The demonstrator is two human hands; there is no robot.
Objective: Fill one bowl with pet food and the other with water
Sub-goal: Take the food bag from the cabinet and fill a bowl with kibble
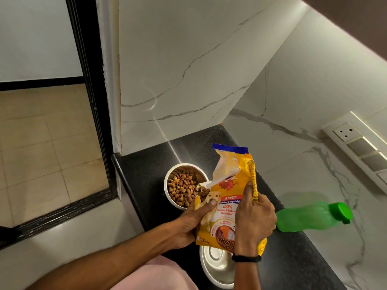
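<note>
1. Head view is showing both hands gripping a yellow bag of pet food (228,197) over a black counter (146,170).
2. The left hand (194,218) is holding the bag's lower left edge. Its thumb is pressing flat on the printed front, and its fingers are wrapping behind the bag, out of sight.
3. The right hand (254,218) is clamping the bag's right side seam. Its fingers are curling round the seam and the index finger is lying along it. A black wristband (246,258) is sitting on this wrist.
4. The bag is tilting left, and its torn top corner is hanging over the far steel bowl (194,172).
5. Brown kibble (182,189) is lying in the far bowl, and a few pieces are showing at the bag's opening just above the rim.
6. The near steel bowl (211,268) is sitting on the counter below the bag and the right wrist, partly hidden by both. Its shiny inside is showing.
7. A green bottle (310,218) with its cap on is resting on the counter by the marble wall, right of the right hand and apart from it.
</note>
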